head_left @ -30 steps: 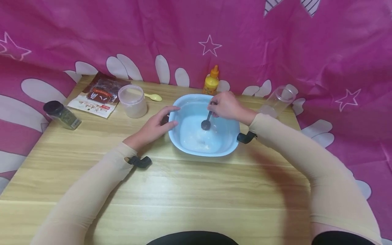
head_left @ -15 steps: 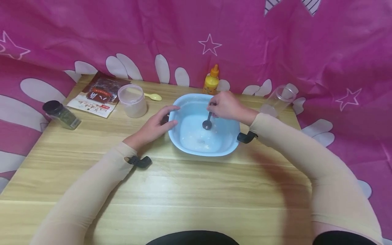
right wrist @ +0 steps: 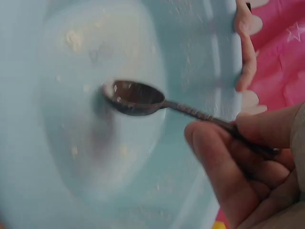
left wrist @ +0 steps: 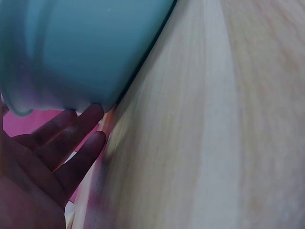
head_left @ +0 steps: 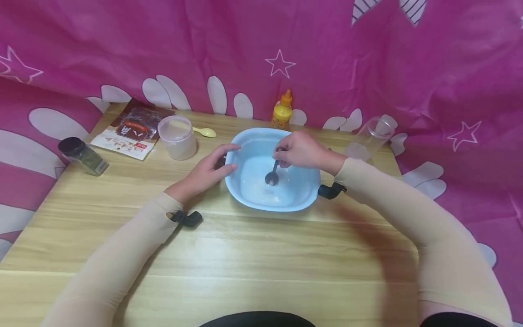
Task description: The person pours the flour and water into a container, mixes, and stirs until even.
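Right hand (head_left: 301,149), fingers (right wrist: 217,164) pinching a dark spoon (right wrist: 138,102) by its textured handle, its rounded scoop beyond them, inside a smooth blue basin (head_left: 241,181), left hand (head_left: 204,172), fingers spread against the curved rim

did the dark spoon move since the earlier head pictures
Yes: in the head view, the dark spoon has moved slightly left and toward the near rim of the blue basin.

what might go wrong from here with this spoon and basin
The spoon is pinched by its handle in the right hand, so it might twist and spill anything in it. The basin, touched on one side by the left hand, could slide if bumped. The yellow bottle stands just behind it and might get knocked over.
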Demonstrator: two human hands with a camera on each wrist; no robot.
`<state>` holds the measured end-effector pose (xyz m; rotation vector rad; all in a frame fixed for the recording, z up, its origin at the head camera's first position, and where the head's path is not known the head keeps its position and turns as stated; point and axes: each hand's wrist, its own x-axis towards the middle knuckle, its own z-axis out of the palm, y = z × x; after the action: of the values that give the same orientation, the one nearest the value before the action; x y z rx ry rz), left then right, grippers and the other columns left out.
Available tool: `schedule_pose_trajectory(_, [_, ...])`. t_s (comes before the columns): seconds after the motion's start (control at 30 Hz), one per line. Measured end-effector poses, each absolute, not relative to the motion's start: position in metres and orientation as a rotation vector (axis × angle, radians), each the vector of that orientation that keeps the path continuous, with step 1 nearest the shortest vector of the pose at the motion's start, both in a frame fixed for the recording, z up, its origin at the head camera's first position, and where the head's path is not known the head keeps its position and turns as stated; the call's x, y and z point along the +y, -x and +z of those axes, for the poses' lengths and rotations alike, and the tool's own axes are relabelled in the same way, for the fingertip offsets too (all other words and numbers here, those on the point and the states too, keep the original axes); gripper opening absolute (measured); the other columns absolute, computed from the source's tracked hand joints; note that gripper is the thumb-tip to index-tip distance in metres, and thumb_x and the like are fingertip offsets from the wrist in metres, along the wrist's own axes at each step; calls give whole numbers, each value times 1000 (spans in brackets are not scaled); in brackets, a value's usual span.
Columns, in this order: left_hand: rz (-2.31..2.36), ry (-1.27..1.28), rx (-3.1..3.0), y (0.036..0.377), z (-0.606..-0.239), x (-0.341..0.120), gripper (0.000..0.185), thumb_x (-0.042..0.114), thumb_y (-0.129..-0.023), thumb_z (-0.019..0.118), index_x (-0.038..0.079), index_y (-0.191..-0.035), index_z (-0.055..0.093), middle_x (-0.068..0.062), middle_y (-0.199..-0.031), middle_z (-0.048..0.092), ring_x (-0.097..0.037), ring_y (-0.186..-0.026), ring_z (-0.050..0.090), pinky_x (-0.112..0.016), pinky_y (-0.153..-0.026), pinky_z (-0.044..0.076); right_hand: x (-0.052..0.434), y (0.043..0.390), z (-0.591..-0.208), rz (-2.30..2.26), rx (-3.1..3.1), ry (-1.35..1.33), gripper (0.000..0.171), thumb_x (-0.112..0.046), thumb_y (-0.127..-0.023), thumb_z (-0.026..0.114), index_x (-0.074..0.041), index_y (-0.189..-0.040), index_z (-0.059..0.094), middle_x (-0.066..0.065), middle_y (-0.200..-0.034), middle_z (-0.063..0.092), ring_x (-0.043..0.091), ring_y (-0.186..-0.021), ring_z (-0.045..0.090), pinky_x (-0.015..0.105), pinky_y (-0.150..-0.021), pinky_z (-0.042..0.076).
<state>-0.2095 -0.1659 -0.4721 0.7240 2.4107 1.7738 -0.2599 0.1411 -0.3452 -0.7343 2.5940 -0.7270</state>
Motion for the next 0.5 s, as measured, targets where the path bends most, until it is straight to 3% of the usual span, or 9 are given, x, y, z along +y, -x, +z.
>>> schedule_pose_trajectory(0.1, [1768,-732,2420,210,-471,-167,56,22,-112,68,18,-165,51,-10,-164,53,-34,-133,65,-46,-108,60,137,259,-346,-773,2545,735,17,-19,-108,75,-7,-105,85,2,-87,81,16,-84,79,34,-80,62])
schedule_pose_trajectory(0.23, [1759,-745,2431,210,-471,-167,56,20,-112,68,17,-165,51,-10,-164,54,-33,-131,66,-38,-106,59,140,264,-348,-787,2626,722,18,-17,-109,74,-3,-108,85,4,-84,80,18,-81,77,32,-74,60])
schedule_pose_trajectory(0.4, [1749,-752,2434,210,-471,-167,56,21,-112,68,18,-165,51,-9,-164,54,-32,-130,66,-43,-107,59,146,261,-344,-686,2663,706,18,-17,-107,74,-3,-102,85,2,-76,78,16,-75,75,29,-68,54])
schedule_pose_trajectory(0.5, [1749,-752,2436,210,-471,-167,56,21,-112,68,18,-165,51,-8,-164,54,-32,-131,65,-42,-108,59,138,254,-343,-677,2551,743,19,-18,-108,74,-3,-105,85,0,-80,80,14,-78,78,30,-74,58])
